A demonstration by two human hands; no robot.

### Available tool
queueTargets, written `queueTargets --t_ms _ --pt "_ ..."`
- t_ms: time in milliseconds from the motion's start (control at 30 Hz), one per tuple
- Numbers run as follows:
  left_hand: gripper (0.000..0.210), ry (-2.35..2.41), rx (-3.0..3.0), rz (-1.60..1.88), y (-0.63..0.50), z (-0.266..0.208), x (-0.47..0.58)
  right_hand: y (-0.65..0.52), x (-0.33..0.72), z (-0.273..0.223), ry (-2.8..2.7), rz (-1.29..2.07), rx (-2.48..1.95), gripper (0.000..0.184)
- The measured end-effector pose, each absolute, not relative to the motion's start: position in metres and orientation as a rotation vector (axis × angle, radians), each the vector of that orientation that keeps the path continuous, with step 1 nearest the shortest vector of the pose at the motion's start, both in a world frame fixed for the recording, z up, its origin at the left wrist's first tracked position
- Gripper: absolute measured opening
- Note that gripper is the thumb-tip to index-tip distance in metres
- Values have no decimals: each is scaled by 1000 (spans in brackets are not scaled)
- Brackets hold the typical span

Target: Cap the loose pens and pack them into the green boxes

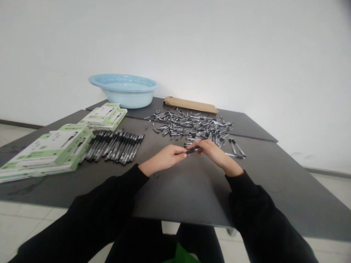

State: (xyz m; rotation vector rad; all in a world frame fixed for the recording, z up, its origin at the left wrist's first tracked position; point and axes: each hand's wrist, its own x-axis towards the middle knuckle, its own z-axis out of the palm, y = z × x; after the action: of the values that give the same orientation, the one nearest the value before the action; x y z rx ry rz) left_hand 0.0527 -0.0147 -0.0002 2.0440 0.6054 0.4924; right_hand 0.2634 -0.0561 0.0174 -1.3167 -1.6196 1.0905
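Both hands meet around one black pen (192,150) above the middle of the dark table. My left hand (170,157) pinches the pen's left end between thumb and fingers. From the other side, my right hand (210,149) has its fingers closed on the right end, partly covering it. Just beyond my hands lies a loose heap of clear-and-black pen parts (192,126). A few separate pens (237,148) lie to the right of my right hand. Left of my left hand, black pens (115,144) are laid side by side in a row.
Green-and-white pen boxes (55,146) are stacked at the left, with more boxes (104,115) behind them. A light blue basin (128,96) stands at the back left. A flat brown cardboard piece (192,105) lies behind the heap. The table's (181,204) front edge is close to my body.
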Motion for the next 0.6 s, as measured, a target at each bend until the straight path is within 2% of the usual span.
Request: queueTargets --t_ms 267,600 --pt "29 644 2139 652 -10 -9 51 -50 260 -5 -1473 1237 -1058 50" --pt "31 675 2179 685 -11 -14 50 -56 247 -1 -1387 1284 -963 52"
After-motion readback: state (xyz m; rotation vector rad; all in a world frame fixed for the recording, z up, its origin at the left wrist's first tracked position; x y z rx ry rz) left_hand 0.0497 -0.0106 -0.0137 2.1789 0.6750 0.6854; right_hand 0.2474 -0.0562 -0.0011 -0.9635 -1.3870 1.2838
